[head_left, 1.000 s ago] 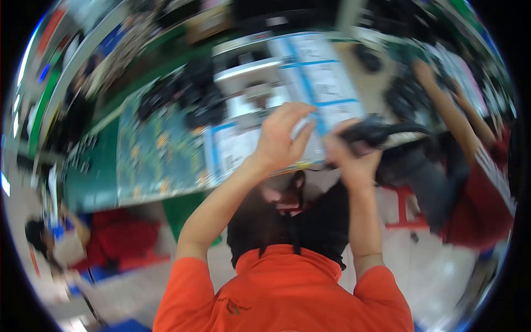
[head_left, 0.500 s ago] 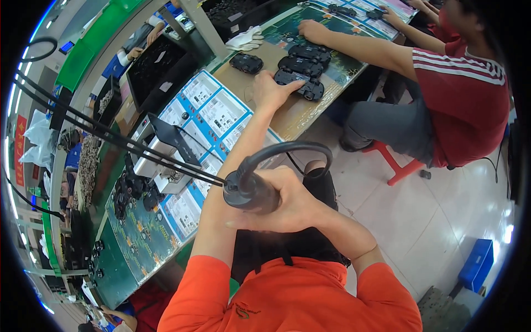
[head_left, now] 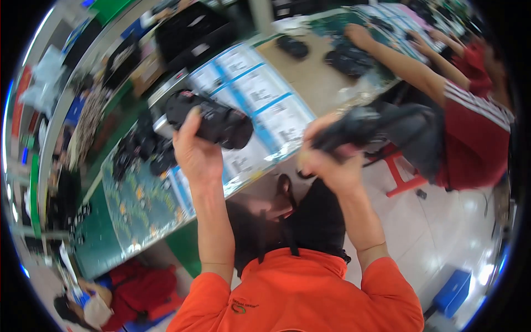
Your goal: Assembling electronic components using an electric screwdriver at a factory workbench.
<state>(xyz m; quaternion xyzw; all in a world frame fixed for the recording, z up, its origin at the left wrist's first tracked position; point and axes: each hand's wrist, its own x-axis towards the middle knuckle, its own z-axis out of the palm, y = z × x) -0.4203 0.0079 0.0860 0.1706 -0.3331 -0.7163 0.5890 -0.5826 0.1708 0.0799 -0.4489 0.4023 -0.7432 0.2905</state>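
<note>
At centre-left, the left hand (head_left: pixel 199 156) grips a black car-shaped part (head_left: pixel 217 119) — at centre-right, the right hand (head_left: pixel 335 167) grips a blurred black tool (head_left: pixel 345 131).

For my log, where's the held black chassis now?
Left of centre in the head view, the black chassis is in the left hand, above the printed sheets.

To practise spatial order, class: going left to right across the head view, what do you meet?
Translucent plastic bag, black car-shaped plastic body, bare right hand, red plastic stool, blue rectangular plastic box.
</note>
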